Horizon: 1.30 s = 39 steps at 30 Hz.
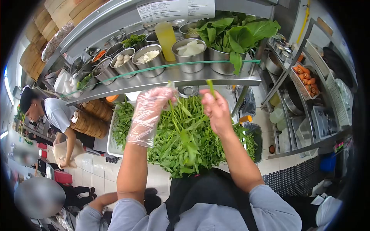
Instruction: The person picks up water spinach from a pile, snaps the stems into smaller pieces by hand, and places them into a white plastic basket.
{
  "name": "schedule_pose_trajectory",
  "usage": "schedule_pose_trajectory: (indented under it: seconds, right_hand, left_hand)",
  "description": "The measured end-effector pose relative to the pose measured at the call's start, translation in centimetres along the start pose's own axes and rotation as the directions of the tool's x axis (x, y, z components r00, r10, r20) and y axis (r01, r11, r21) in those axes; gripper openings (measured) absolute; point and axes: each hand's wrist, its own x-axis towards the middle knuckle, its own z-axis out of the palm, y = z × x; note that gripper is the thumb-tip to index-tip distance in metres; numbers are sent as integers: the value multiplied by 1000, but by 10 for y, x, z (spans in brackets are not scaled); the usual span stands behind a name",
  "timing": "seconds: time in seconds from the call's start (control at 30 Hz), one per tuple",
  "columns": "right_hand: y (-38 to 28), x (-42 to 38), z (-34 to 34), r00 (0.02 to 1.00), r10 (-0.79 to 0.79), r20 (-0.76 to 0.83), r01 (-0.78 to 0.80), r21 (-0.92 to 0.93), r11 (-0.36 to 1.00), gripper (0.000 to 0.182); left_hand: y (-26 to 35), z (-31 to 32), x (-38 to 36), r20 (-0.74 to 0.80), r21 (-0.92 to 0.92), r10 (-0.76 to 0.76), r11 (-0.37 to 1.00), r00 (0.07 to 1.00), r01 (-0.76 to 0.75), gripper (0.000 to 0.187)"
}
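My left hand (154, 102), in a clear plastic glove, is closed around a sprig of leafy greens (174, 117) that looks like water spinach. The sprig's leaves hang blurred below the glove. A short green stem piece (210, 87) sticks up from the bare fingers of my right hand (216, 109), which pinch it. Both hands are above a large heap of the same greens (189, 142), apart from each other. Under the heap, a white basket (114, 134) shows at its left side. A small metal bowl (188, 91) stands behind the heap, between my hands.
A steel shelf (173, 78) ahead carries metal tubs of cut vegetables, a yellow bottle (165, 40) and broad green leaves (241, 34). Left, a co-worker (59, 111) handles a cloth beside bamboo steamers (90, 123). A rack with carrots (305, 79) stands right, near a dark bin (253, 140).
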Motion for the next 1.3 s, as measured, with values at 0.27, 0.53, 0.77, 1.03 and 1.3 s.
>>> schedule_pose_trajectory:
  seconds: [0.27, 0.53, 0.77, 1.03, 1.3]
  right_hand:
    - [-6, 10, 23, 965, 25, 262, 116, -507, 854, 26]
    - [-26, 15, -21, 988, 137, -68, -100, 385, 918, 15]
    - [-42, 11, -34, 996, -88, 13, 62, 608, 791, 20]
    - [-29, 7, -23, 989, -61, 131, -31, 605, 795, 21]
    - [-12, 2, -22, 975, 9, 221, -117, 479, 870, 10]
  left_hand:
    - [-14, 7, 7, 204, 63, 13, 998, 979, -27, 22]
    - [-14, -31, -14, -86, 87, 45, 995, 995, -38, 21]
    - [-4, -20, -47, -112, 275, 313, 922, 943, -273, 9]
    - [-5, 29, -44, 298, 560, 126, 780, 946, -280, 24]
    - [-36, 58, -8, 507, 328, -194, 944, 839, 20, 23]
